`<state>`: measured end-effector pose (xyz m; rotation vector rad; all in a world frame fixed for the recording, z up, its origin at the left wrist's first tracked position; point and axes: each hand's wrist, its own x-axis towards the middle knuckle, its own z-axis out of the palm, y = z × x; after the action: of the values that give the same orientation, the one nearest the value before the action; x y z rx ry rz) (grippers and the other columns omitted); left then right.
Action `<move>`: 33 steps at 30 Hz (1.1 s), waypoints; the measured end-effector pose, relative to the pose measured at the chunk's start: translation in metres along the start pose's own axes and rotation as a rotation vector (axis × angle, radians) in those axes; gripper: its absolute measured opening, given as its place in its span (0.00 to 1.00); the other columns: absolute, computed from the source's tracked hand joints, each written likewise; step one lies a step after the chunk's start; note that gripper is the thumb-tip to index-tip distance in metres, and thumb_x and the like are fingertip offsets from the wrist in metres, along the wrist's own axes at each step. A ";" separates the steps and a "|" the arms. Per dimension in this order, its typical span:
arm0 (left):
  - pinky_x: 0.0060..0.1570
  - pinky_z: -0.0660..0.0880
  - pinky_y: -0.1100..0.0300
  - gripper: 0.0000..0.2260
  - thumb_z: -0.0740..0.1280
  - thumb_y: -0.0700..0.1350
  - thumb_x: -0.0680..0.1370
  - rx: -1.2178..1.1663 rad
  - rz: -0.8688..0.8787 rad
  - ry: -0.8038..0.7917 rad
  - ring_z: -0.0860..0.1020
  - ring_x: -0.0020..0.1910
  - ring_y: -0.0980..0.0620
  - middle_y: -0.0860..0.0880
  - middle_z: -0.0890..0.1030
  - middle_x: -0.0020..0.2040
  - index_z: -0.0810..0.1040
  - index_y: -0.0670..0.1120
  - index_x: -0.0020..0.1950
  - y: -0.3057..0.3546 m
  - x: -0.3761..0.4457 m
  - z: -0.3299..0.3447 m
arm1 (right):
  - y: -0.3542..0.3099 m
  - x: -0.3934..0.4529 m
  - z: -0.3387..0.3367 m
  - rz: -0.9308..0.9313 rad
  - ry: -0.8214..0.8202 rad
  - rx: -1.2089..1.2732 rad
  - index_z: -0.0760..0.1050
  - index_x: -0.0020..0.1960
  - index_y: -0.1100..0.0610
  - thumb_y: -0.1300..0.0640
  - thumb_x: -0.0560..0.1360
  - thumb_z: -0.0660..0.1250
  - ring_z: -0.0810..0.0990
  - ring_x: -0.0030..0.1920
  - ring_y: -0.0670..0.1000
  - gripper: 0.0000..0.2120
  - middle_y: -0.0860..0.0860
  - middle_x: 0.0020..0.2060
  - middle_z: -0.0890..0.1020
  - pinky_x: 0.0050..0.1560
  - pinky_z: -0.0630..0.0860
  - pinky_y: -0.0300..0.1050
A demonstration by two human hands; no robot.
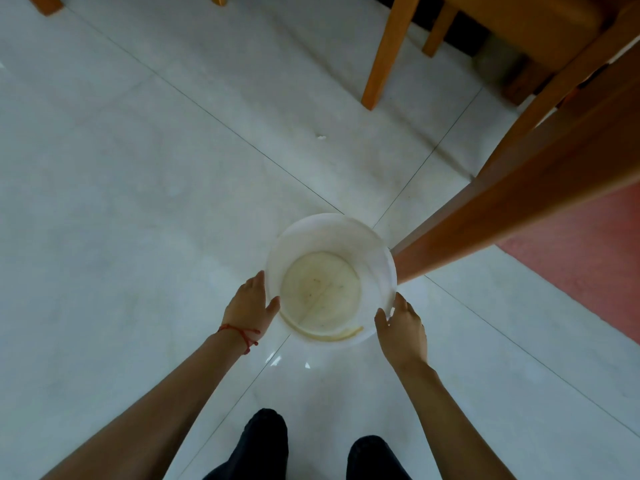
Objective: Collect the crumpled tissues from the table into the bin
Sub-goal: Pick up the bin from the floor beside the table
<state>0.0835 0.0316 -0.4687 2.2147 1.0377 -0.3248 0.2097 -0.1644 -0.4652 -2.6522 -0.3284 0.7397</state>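
Observation:
A white round plastic bin (375, 244) stands on the pale tiled floor, seen from straight above. It holds no tissues; its bottom is stained yellowish. My left hand (250, 304) grips the bin's left rim, thumb inside and fingers outside. My right hand (403, 327) grips the lower right rim the same way. A red string bracelet sits on my left wrist. One small white scrap (321, 136) lies on the floor beyond the bin. No tissues on a tabletop are in view.
A wooden table leg (485, 216) slants down to the floor right beside the bin's right side. Chair legs (384, 53) stand further back. A red mat (588, 258) lies at the right. My two dark-socked feet (266, 441) are at the bottom.

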 end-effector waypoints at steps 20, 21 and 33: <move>0.43 0.70 0.64 0.13 0.65 0.37 0.69 -0.410 -0.228 0.160 0.81 0.44 0.46 0.43 0.84 0.47 0.78 0.43 0.53 0.047 -0.149 -0.107 | -0.050 -0.141 -0.104 0.008 0.068 0.298 0.72 0.61 0.56 0.65 0.73 0.60 0.79 0.42 0.55 0.17 0.56 0.49 0.82 0.46 0.78 0.48; 0.45 0.70 0.63 0.13 0.65 0.36 0.70 -0.416 -0.242 0.172 0.81 0.44 0.46 0.43 0.84 0.48 0.78 0.42 0.54 0.053 -0.159 -0.119 | -0.056 -0.151 -0.115 0.015 0.067 0.309 0.72 0.61 0.55 0.65 0.73 0.60 0.79 0.41 0.54 0.18 0.55 0.49 0.82 0.46 0.77 0.47; 0.50 0.71 0.61 0.15 0.67 0.36 0.71 -0.446 -0.256 0.217 0.77 0.41 0.50 0.41 0.83 0.49 0.77 0.40 0.57 0.112 -0.250 -0.259 | -0.138 -0.245 -0.244 -0.011 0.068 0.381 0.71 0.63 0.54 0.64 0.74 0.61 0.78 0.42 0.53 0.18 0.55 0.54 0.81 0.48 0.78 0.47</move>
<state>-0.0092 0.0027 -0.1040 1.7453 1.3651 0.0414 0.1189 -0.1858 -0.1054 -2.3067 -0.1635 0.6346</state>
